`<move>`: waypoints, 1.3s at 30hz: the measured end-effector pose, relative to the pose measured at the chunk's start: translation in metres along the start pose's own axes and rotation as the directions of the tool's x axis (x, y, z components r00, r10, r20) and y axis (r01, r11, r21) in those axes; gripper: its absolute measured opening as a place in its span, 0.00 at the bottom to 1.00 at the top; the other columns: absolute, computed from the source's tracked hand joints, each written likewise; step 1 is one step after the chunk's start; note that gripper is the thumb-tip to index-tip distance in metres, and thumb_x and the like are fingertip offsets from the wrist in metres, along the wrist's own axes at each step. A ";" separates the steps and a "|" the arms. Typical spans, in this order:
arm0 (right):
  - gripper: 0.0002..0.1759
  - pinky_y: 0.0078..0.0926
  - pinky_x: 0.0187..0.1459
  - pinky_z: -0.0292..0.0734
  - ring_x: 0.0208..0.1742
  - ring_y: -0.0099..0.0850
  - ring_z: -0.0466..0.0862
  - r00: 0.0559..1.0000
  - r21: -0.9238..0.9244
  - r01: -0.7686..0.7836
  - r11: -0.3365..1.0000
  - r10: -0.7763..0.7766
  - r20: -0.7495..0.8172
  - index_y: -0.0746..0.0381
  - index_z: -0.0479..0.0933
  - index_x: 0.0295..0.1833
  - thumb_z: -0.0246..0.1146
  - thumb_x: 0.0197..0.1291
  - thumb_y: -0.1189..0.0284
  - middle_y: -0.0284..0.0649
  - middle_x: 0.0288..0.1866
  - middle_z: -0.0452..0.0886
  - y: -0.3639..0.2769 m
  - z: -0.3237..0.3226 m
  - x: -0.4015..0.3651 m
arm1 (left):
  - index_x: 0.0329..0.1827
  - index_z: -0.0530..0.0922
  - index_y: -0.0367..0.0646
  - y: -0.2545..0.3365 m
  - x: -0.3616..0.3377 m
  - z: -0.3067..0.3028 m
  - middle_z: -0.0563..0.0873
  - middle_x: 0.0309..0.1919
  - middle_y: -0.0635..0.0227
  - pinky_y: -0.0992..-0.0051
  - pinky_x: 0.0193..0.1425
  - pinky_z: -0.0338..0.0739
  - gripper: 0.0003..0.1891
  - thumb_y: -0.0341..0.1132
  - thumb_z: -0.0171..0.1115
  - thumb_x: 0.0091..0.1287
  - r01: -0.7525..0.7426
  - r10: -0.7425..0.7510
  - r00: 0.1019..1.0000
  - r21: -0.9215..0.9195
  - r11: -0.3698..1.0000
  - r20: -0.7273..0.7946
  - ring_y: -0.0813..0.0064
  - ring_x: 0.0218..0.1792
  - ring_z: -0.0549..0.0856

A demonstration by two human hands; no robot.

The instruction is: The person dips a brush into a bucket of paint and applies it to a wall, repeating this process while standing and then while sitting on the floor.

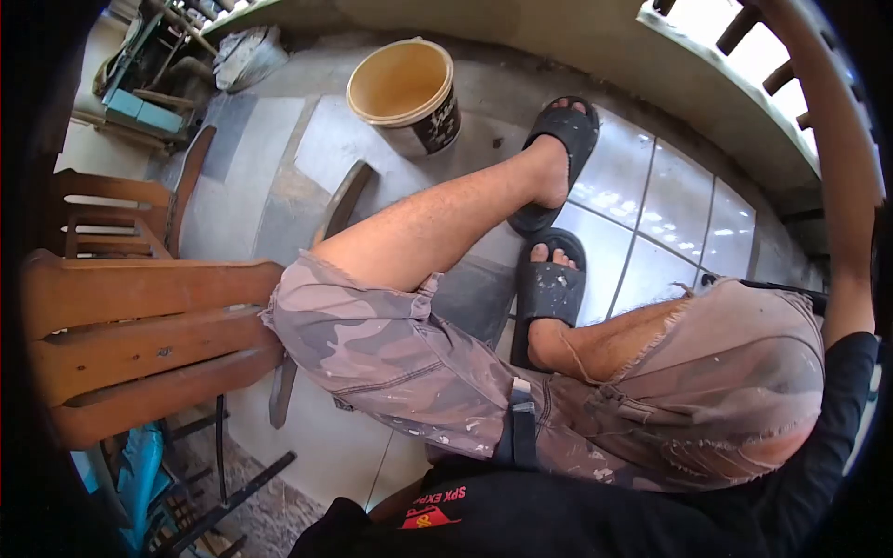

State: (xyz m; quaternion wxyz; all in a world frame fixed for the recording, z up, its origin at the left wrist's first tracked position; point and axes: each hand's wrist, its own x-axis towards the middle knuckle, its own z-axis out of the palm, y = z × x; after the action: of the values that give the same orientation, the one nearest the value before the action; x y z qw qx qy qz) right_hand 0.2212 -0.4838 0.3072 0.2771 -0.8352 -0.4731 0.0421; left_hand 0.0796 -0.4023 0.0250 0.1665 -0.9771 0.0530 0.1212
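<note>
Neither of my hands shows. My right forearm (837,186) rises along the right edge from a black sleeve (845,391), and its upper end leaves the frame at the top, so the hand is hidden. At the bottom lies the black shirt (577,511) with red and white print. I sit with camouflage shorts (400,363) on, frayed and spotted with white. Black slide sandals (551,284) are on both feet. Beyond the feet stands an upright bucket (400,84), pale yellow inside with a dark label.
A brown wooden slatted chair (149,298) is at the left, against my knee. Pale floor tiles (674,191) run up to a low wall (558,37) with openings on the right. A whitish sack (246,58) and a blue box (144,112) sit at the upper left.
</note>
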 end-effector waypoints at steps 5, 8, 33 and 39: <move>0.11 0.24 0.38 0.73 0.34 0.24 0.77 0.996 -0.162 0.090 0.983 -0.090 0.008 0.66 0.77 0.41 0.66 0.55 0.71 0.36 0.31 0.81 -0.017 -0.030 -0.032 | 0.51 0.78 0.51 0.007 0.020 -0.042 0.71 0.60 0.59 0.64 0.72 0.49 0.26 0.45 0.59 0.46 0.060 -0.009 0.968 -0.197 0.978 0.250 0.63 0.67 0.61; 0.12 0.23 0.38 0.73 0.33 0.23 0.77 0.995 -0.179 0.086 0.980 -0.093 -0.028 0.66 0.77 0.41 0.66 0.55 0.71 0.36 0.30 0.81 -0.045 -0.040 -0.053 | 0.50 0.79 0.50 0.048 0.058 0.023 0.76 0.58 0.64 0.60 0.68 0.58 0.21 0.43 0.55 0.52 0.420 -0.502 0.804 -0.294 0.859 -0.318 0.65 0.65 0.67; 0.10 0.22 0.34 0.82 0.34 0.24 0.82 0.970 0.853 -0.115 0.510 0.241 -0.013 0.67 0.78 0.42 0.65 0.56 0.73 0.38 0.34 0.82 0.059 0.195 -0.065 | 0.40 0.82 0.43 0.064 -0.480 0.156 0.83 0.46 0.53 0.63 0.60 0.70 0.14 0.40 0.57 0.55 0.911 -0.253 0.412 -0.393 0.123 0.875 0.60 0.52 0.80; 0.10 0.22 0.33 0.82 0.34 0.24 0.82 0.949 0.830 -0.236 0.506 0.303 0.085 0.67 0.78 0.42 0.65 0.56 0.73 0.38 0.34 0.82 0.095 0.232 -0.070 | 0.43 0.77 0.36 -0.099 -0.347 -0.062 0.79 0.37 0.53 0.63 0.43 0.72 0.10 0.33 0.54 0.66 0.635 -0.824 0.566 -0.639 0.434 0.002 0.53 0.38 0.78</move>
State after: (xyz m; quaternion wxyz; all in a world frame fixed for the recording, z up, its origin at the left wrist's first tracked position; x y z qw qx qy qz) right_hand 0.1785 -0.4810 0.0500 0.6449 -0.6681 -0.2508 0.2734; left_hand -0.2278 -0.3089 0.2012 -0.1110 -0.9055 -0.3946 -0.1098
